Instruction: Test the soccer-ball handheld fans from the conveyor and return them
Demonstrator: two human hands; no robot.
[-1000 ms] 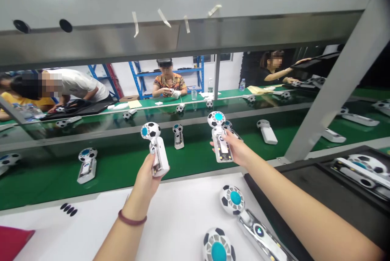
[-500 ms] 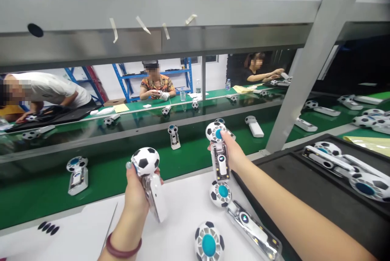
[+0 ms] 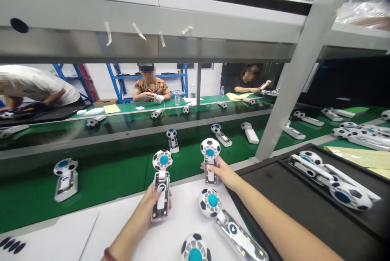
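My left hand (image 3: 151, 199) is closed around the clear body of a football-headed device (image 3: 161, 188), thumb on its round display, teal centre facing me. To its right, my right hand (image 3: 222, 171) grips a second football-headed device (image 3: 210, 153) by its body, the thumb across the front. Just below that hand, another such device (image 3: 239, 232) lies on the white sheet (image 3: 161, 244), its small display lit. A further football head (image 3: 195, 249) is partly cut off by the bottom edge.
Several similar devices lie on the green conveyor (image 3: 112, 171). A black tray (image 3: 283, 196) with more devices is at right. A slanted metal post (image 3: 292, 74) rises beside it. Three people are across the line. Black ovals mark paper at lower left.
The left device has turned from its ball back to its teal front, and my left thumb is now on its display. My right hand has shifted its grip from the ball down to the body.
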